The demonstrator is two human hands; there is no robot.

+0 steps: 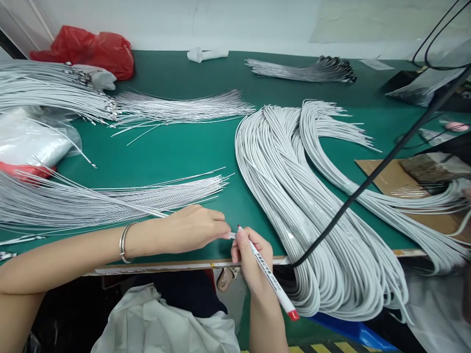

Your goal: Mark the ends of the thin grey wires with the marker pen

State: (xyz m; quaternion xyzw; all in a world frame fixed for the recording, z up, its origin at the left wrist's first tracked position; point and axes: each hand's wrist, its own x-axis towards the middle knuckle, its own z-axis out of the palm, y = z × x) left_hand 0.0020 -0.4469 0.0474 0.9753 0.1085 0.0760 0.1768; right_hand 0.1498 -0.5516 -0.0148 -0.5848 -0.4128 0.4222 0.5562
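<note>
My left hand [195,228] is closed near the table's front edge, its fingertips pinching a few thin white wires [232,236]. More of these wires stick out behind the wrist, over a bundle of thin white wires [110,201] lying to the left. Just right of my left hand, my right hand [253,252] is closed around a white marker [274,283] with a red end, its red tip pointing up and away. Its fingers also meet the right end of the pinched wires; how firmly they hold them is hidden.
Thick grey-white cables [294,191] hang over the front edge at right, crossed by a black cord [368,181]. Other wire bundles [184,108] lie further back. A red bag [91,51] stands back left. At the right edge lies cardboard [382,179], with part of another person's hand.
</note>
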